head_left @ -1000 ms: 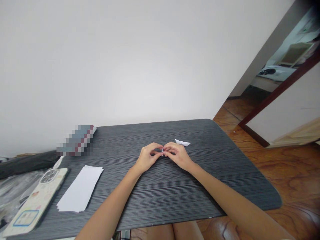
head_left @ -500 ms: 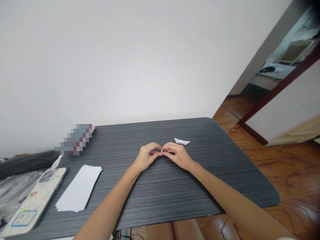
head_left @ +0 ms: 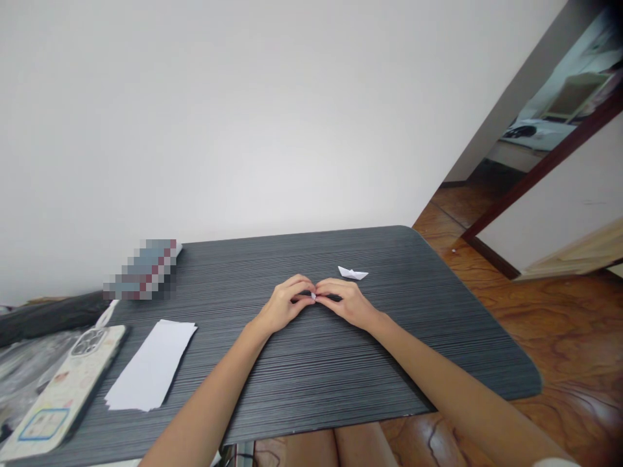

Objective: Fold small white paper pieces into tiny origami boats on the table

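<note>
Over the middle of the dark table, a small folded piece of white paper (head_left: 313,296) is pinched between the fingertips of both hands. My left hand (head_left: 287,303) grips it from the left, thumb and fingers closed together. From the other side my right hand (head_left: 346,302) holds it the same way, the fingertips of both hands nearly touching. Most of the paper is hidden by the fingers, so its shape cannot be made out. Just beyond my right hand lies a folded white paper boat (head_left: 353,273) on the table.
A stack of white paper sheets (head_left: 152,366) lies at the left of the dark table (head_left: 389,389). Beside it is a phone in a patterned case (head_left: 63,392). A blurred-out box-like object (head_left: 143,269) stands at the back left, against the white wall (head_left: 292,117).
Both hands stay at nearly the same spot, still pinching the paper, with the fingertips slightly shifted. The whole view has moved a little; the paper boat rests where it was.
</note>
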The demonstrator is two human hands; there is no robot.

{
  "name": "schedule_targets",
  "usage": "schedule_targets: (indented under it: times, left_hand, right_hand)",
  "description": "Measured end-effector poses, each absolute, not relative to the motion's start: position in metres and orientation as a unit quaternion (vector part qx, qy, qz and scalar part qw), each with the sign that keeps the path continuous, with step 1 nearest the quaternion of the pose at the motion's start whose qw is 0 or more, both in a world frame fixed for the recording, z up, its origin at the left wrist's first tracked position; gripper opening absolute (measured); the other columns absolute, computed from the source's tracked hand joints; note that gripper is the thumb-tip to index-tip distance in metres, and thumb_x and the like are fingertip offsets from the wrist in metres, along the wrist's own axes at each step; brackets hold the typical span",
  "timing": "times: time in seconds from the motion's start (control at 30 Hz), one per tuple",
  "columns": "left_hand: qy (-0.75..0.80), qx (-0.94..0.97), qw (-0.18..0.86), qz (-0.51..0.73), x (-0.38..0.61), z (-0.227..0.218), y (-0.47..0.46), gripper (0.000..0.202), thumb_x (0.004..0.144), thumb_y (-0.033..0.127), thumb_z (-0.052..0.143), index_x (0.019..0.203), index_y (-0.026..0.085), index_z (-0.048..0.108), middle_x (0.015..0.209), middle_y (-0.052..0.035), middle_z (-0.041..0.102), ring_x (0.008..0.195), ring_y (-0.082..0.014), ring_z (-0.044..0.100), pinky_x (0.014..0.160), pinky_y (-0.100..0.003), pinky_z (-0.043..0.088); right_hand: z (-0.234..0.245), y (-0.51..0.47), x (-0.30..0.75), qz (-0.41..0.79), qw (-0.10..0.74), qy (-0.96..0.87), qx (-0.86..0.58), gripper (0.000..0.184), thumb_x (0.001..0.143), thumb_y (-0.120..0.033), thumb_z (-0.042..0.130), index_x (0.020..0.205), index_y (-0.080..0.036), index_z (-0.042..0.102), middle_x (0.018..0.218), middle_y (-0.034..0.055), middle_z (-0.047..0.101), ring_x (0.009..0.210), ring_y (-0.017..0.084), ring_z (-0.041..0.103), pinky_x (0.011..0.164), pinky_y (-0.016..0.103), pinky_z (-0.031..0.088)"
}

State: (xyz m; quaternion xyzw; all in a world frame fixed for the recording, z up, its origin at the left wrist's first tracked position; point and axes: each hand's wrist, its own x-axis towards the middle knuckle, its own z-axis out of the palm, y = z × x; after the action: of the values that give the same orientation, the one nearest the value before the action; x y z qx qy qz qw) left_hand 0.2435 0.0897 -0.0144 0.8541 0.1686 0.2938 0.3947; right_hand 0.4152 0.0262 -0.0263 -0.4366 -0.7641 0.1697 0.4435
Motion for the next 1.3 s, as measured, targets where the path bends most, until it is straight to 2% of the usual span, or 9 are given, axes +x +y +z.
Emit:
schedule_targets:
  times: [0.17,0.43,0.57,0.7,0.9,1.1,1.2,1.3]
  left_hand:
    - [0.160,0.857,0.398,0.286,0.244,-0.011,0.089,0.013,0.079,0.022,0.049,0.083,0.014,0.058,0.089,-0.0066,0.053,0.080,-0.0126,0.053,0.064,-0.023,0.052]
    - [0.167,0.843,0.434,0.270,0.243,-0.012,0.089,0.015,0.077,0.024,0.051,0.087,0.015,0.058,0.093,-0.0063,0.049,0.082,-0.0124,0.052,0.069,-0.025,0.052]
    - [0.164,0.847,0.429,0.269,0.243,-0.013,0.090,0.013,0.076,0.025,0.052,0.083,0.015,0.059,0.092,-0.0057,0.048,0.081,-0.0125,0.052,0.070,-0.027,0.052]
    - [0.163,0.841,0.443,0.264,0.243,-0.012,0.090,0.017,0.077,0.026,0.052,0.089,0.016,0.057,0.095,-0.0063,0.048,0.082,-0.0127,0.052,0.070,-0.026,0.052]
    - [0.156,0.855,0.424,0.256,0.243,-0.013,0.090,0.016,0.076,0.025,0.054,0.087,0.015,0.059,0.093,-0.0060,0.051,0.079,-0.0118,0.053,0.072,-0.025,0.051]
    - [0.153,0.826,0.484,0.246,0.245,-0.010,0.089,0.020,0.076,0.026,0.054,0.092,0.014,0.059,0.097,-0.0078,0.051,0.087,-0.0146,0.052,0.074,-0.027,0.050]
    - [0.157,0.807,0.514,0.244,0.245,-0.010,0.090,0.022,0.074,0.028,0.056,0.090,0.014,0.059,0.097,-0.0087,0.051,0.086,-0.0155,0.053,0.071,-0.028,0.050]
    - [0.168,0.794,0.534,0.237,0.244,-0.010,0.092,0.021,0.071,0.029,0.059,0.084,0.013,0.059,0.094,-0.0085,0.051,0.080,-0.0149,0.053,0.062,-0.024,0.050]
  right_hand:
    - [-0.026,0.027,0.417,0.188,0.427,-0.773,-0.430,0.008,0.079,-0.019,0.052,0.083,-0.016,0.059,0.086,0.0065,0.060,0.083,0.016,0.056,0.077,0.030,0.046]
    - [-0.019,0.026,0.418,0.195,0.421,-0.777,-0.425,0.010,0.080,-0.017,0.050,0.077,-0.016,0.059,0.089,0.0062,0.056,0.083,0.015,0.054,0.075,0.029,0.044]
    - [-0.018,0.026,0.419,0.201,0.416,-0.778,-0.425,0.010,0.080,-0.018,0.049,0.078,-0.017,0.059,0.089,0.0061,0.055,0.083,0.015,0.054,0.075,0.029,0.044]
    - [-0.019,0.027,0.420,0.200,0.416,-0.783,-0.417,0.011,0.081,-0.018,0.048,0.079,-0.017,0.059,0.090,0.0063,0.053,0.085,0.015,0.052,0.077,0.029,0.043]
    - [-0.015,0.025,0.421,0.203,0.388,-0.797,-0.417,0.012,0.082,-0.017,0.046,0.082,-0.017,0.058,0.092,0.0065,0.049,0.081,0.014,0.050,0.074,0.028,0.043]
    - [-0.014,0.023,0.421,0.193,0.385,-0.795,-0.427,0.015,0.084,-0.016,0.043,0.084,-0.016,0.058,0.092,0.0063,0.044,0.079,0.013,0.048,0.073,0.027,0.042]
    - [-0.013,0.023,0.420,0.196,0.389,-0.792,-0.427,0.015,0.083,-0.016,0.043,0.085,-0.017,0.058,0.090,0.0057,0.043,0.077,0.013,0.047,0.070,0.026,0.042]
    - [-0.011,0.023,0.419,0.208,0.388,-0.791,-0.425,0.015,0.083,-0.016,0.042,0.084,-0.017,0.057,0.088,0.0053,0.043,0.078,0.013,0.046,0.070,0.026,0.041]
